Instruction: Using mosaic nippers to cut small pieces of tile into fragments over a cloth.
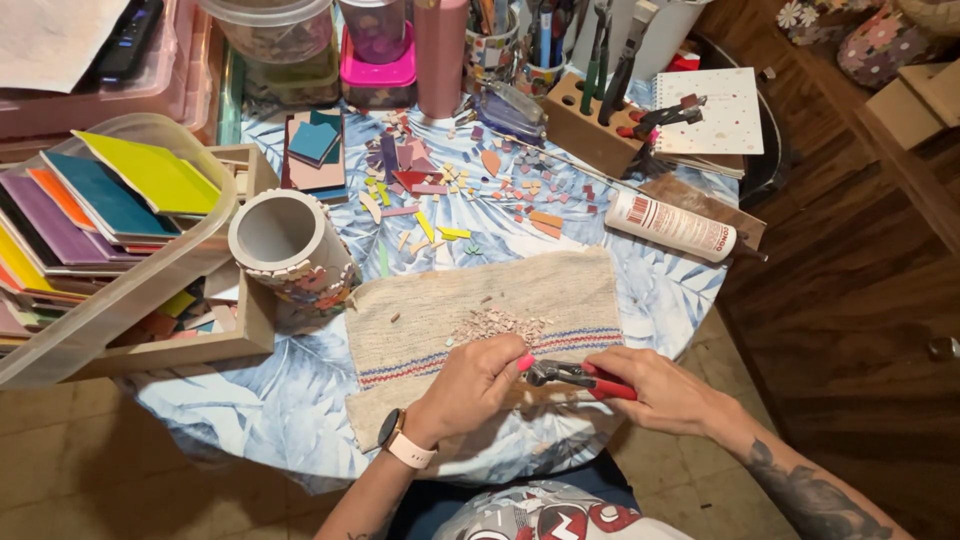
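Two hands worked close together over a beige woven cloth [480, 300] on the leaf-print table [280, 400] in the head view: the right hand [665, 385] was clamped round the red handles of a pair of tile nippers [580, 377], while the left hand [475, 380], a watch on its wrist, pinched something too small to make out right at the nippers' jaws. Just beyond the hands lay a small pile of pale tile chips [495, 323] on the cloth, with a mosaic-covered cylinder [290, 248] near its left edge and a white glue bottle [672, 225] well apart to the right.
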